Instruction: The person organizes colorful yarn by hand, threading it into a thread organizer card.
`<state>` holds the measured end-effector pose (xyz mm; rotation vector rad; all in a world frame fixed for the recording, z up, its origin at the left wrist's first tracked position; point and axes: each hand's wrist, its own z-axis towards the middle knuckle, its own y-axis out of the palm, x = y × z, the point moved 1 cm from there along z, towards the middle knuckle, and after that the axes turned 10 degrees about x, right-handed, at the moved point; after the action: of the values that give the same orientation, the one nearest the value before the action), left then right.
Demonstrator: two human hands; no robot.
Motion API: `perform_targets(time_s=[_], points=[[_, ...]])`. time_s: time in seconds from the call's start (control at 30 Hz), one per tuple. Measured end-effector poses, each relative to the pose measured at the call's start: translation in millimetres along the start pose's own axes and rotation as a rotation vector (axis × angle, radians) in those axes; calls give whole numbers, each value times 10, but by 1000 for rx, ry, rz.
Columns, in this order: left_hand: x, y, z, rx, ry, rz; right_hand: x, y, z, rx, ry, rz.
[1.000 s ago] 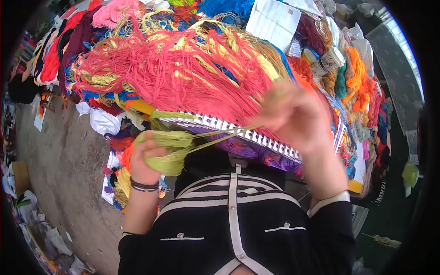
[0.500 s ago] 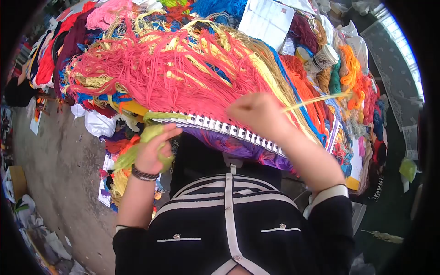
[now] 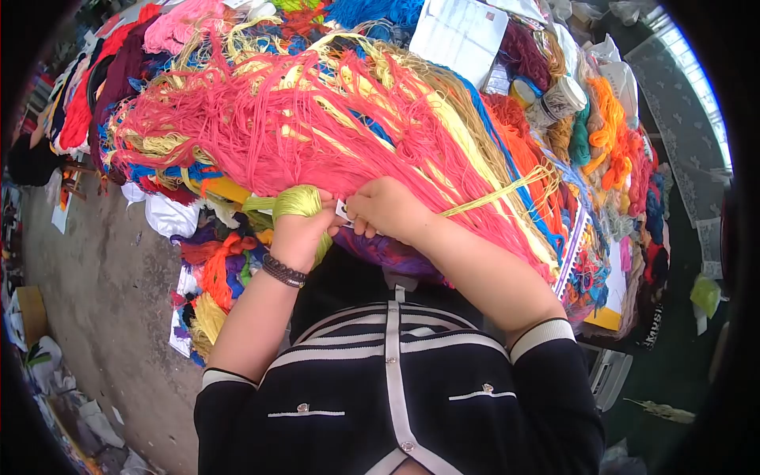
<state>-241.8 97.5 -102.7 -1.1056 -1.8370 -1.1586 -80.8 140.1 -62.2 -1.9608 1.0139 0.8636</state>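
A skein of yellow-green thread (image 3: 299,201) is looped over my left hand (image 3: 310,226), with a tail of it hanging below the palm. The left fingers are closed at the near edge of a wide spread of coral-pink threads (image 3: 261,134). My right hand (image 3: 386,208) meets them there, its fingers pinched on a small white holed card (image 3: 343,210). Both hands hide most of the card row. Pale yellow threads (image 3: 495,192) run from behind my right forearm across the bundle to the right. Purple thread (image 3: 384,252) hangs under the hands.
Printed paper (image 3: 459,36) lies at the back of the pile. A white tub (image 3: 560,101) rests on its side near orange hanks (image 3: 606,127). White plastic bags (image 3: 172,215) and mixed skeins (image 3: 218,269) sit at the left, beside the concrete floor (image 3: 131,309).
My right hand has moved left and down to the card row, closing beside the left. My left hand has risen and moved right, the yellow-green skein now bunched over it.
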Motion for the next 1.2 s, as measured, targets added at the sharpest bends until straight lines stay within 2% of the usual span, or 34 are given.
perform_targets(time_s=[0.13, 0.2, 0.27, 0.33, 0.37, 0.4, 0.47, 0.57, 0.63, 0.7, 0.73, 0.8, 0.87, 0.93, 0.97, 1.03, 1.07, 1.1, 1.13, 1.2], points=[[-36, 44, 59, 22, 1, 118, -47, 32, 5, -19, -78, -126], [-52, 60, 55, 42, 12, 124, -10, 68, 18, 53, -238, -254], [-18, 57, 41, 59, 22, 131, -21, 34, -18, 63, -222, -237], [94, 9, 0, 19, 155, 380, 15, 9, -34, 72, -203, -220], [43, -63, 22, 61, 383, 436, 72, 7, -15, 74, -167, -87], [127, -45, -37, 38, 261, 219, 109, 9, -1, 79, -132, 48], [259, -18, -117, -41, 46, -169, 129, 16, -8, 85, -169, 48], [280, 37, -135, -102, -12, -260, 119, 27, -27, 87, -194, 100], [230, 24, -122, -143, 30, -238, 90, 20, -64, 85, -168, 157], [197, 48, -146, -46, 25, -87, 43, -36, -121, 21, -47, 408], [195, 77, -155, -47, 21, -87, 46, -54, -124, 23, -44, 408], [201, 136, -166, -22, 25, 135, 55, -82, -119, 21, 29, 614], [157, 135, -134, -60, 58, 206, 75, -78, -85, 21, 39, 606], [190, 119, -120, -159, 302, 432, 71, -59, -65, 21, 48, 599], [230, 76, -132, -22, 183, 392, 55, -41, -64, -3, 34, 496], [298, -101, -25, 141, 178, 114, 27, -36, -80, -29, 21, 398], [371, -315, 54, 28, 171, 20, 3, -45, -94, -26, 3, 317], [497, -443, 80, 55, 124, -48, -12, -47, -97, -22, -17, 237], [654, -545, 69, 99, 190, -50, -7, -48, -88, -25, -18, 242], [994, -834, -11, 64, 204, -126, 8, -57, -68, -26, -35, 183]])
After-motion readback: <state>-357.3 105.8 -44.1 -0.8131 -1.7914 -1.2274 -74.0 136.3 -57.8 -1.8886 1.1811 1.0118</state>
